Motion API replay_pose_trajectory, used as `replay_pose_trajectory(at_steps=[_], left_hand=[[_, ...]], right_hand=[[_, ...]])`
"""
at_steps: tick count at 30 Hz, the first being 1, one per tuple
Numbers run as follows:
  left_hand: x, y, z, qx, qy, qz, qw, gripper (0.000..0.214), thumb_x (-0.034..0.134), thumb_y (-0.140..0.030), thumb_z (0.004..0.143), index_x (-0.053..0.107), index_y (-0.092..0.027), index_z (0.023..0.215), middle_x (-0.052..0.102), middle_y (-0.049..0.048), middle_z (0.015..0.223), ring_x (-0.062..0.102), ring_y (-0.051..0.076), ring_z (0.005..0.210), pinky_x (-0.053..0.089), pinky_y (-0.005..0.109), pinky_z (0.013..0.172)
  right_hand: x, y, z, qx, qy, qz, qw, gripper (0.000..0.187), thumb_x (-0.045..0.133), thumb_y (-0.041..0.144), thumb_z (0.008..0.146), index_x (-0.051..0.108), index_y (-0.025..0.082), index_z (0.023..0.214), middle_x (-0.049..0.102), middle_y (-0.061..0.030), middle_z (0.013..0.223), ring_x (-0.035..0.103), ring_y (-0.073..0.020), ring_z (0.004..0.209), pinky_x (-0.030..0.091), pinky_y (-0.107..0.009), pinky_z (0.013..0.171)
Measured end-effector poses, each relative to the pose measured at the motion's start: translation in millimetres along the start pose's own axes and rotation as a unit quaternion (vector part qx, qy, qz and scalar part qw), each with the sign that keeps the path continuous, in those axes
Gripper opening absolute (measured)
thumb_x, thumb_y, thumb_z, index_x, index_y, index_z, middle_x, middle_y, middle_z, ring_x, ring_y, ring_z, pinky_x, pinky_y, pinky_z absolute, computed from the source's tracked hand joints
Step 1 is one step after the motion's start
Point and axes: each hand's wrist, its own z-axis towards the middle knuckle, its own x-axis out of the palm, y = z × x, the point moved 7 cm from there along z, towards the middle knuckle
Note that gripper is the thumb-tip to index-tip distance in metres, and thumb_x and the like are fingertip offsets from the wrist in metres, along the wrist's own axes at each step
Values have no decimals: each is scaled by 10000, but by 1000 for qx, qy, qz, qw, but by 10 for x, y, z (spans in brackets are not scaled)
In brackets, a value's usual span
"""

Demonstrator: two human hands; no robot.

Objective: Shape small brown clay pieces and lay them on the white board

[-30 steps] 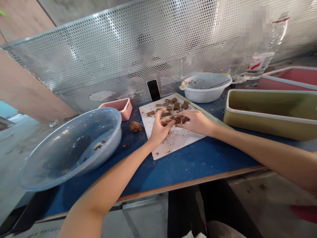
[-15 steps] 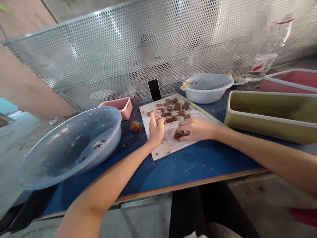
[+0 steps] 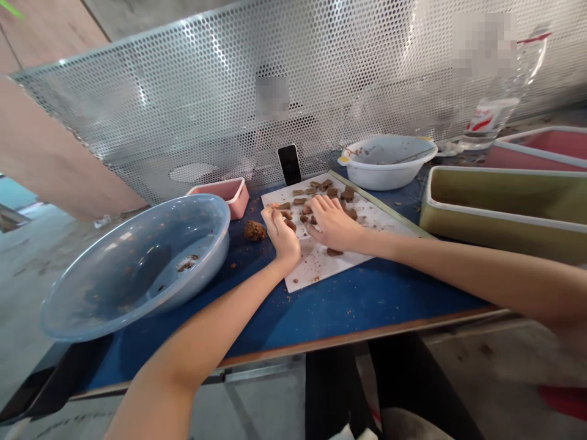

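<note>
A white cutting board [image 3: 342, 255] lies on the blue table [image 3: 348, 305] with several small brown pieces [image 3: 347, 194] scattered over its far half. My left hand [image 3: 280, 233] rests on the board's left edge, fingers curled round a brown piece. Beside it, my right hand [image 3: 334, 222] lies over the middle of the board with fingers stretched towards the pieces; nothing shows in its grip. One brown piece [image 3: 334, 252] lies just in front of the right hand.
A large blue plastic bowl [image 3: 137, 263] sits at the left, a brown lump [image 3: 255, 230] and a pink box [image 3: 224, 192] beside it. Behind the board lean a phone [image 3: 290, 164] and a white basin [image 3: 387, 160]. A green tray [image 3: 504, 208], pink tray [image 3: 541, 146] and bottle [image 3: 498, 104] stand right; perforated metal screen behind.
My right hand has moved forward and left from the board's near part to the pieces, leaving a brown piece behind it. My left hand has shifted slightly left and stays closed.
</note>
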Motion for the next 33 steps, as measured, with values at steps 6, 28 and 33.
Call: replay_pose_trajectory(at_steps=[6, 28, 33], left_hand=[[4, -16, -26, -65, -41, -52, 996, 121, 429, -339, 1083, 480, -273, 1171, 529, -29, 870, 456, 127, 589, 395, 244, 554], [80, -51, -58, -69, -7, -66, 995, 105, 453, -251, 1050, 461, -280, 1151, 486, -48, 848, 427, 127, 574, 403, 242, 544], [102, -94, -61, -58, -8, -56, 997, 37, 466, -308, 1078, 457, -275, 1092, 456, -43, 822, 411, 124, 567, 375, 241, 518]], right_hand=[[277, 180, -13, -28, 32, -72, 996, 342, 498, 369, 1065, 531, 153, 1329, 605, -229, 1333, 528, -408, 1203, 433, -536, 974], [-32, 221, -174, -71, -75, -58, 993, 298, 515, 305, 1041, 632, 238, 1306, 721, -144, 1370, 543, -421, 1314, 285, -618, 1072], [-360, 60, -55, 6, -136, 19, 991, 247, 460, 225, 1068, 644, 230, 1233, 773, -112, 1180, 630, -362, 1171, 294, -587, 1066]])
